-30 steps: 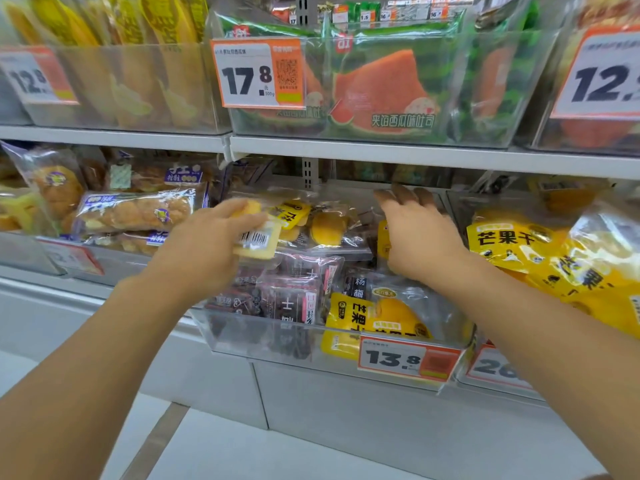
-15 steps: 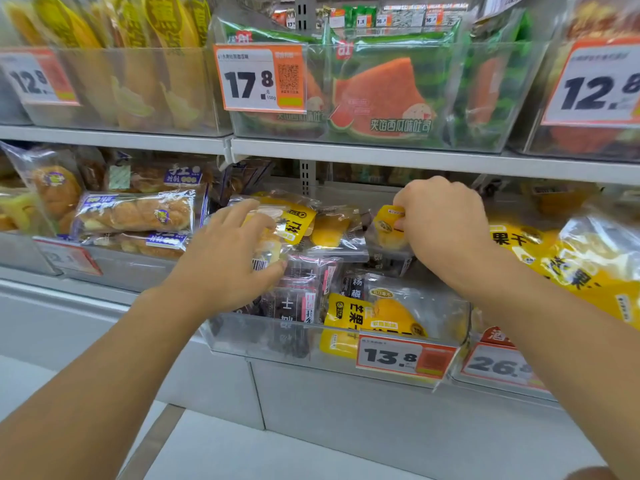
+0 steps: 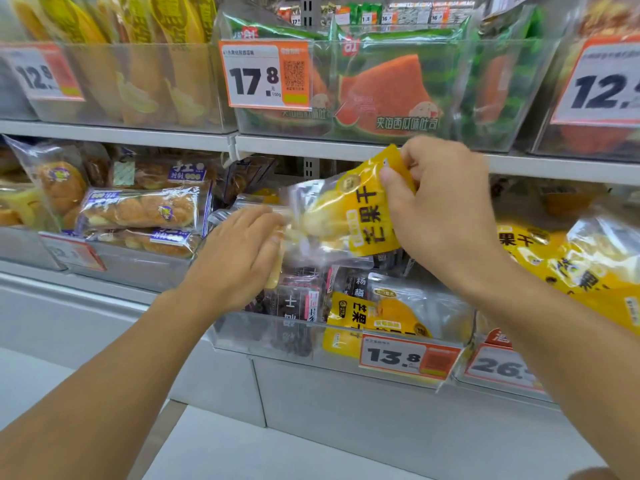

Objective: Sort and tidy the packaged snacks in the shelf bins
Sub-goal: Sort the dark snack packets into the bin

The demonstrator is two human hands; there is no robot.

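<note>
setting: store shelving, two tiers of clear plastic bins with price tags clipped on the front
upper tier: watermelon-print toast bags [image 3: 388, 95] behind the 17.8 tag [image 3: 266, 74]
middle bin [image 3: 277, 336]: lower tier, 13.8 tag [image 3: 408, 356] – mixed stock, dark dried-plum packs [image 3: 298, 301] beside a yellow mango pack lying flat [image 3: 377, 311]
right hand [image 3: 440, 209]: thumb and curled fingers pinch the top corner of a yellow dried-mango pouch [image 3: 349, 209], lifted clear above the middle bin, tilted on its side
left hand [image 3: 239, 251]: fingers loosely curled round a small yellow pack [image 3: 275, 268] at the bin's left side, mostly hidden, fingertips touching the pouch's clear end
neighbours: bread twists in the left bin [image 3: 138, 209], larger mango bags in the right bin [image 3: 568, 268]
handling: pouch looks light, soft and crinkly, film probably slippery – a corner pinch lets it swing, so better to grip the sealed top edge or support it flat from below
step: likely pulling mango packs out from among the plum packs to regroup them
</note>
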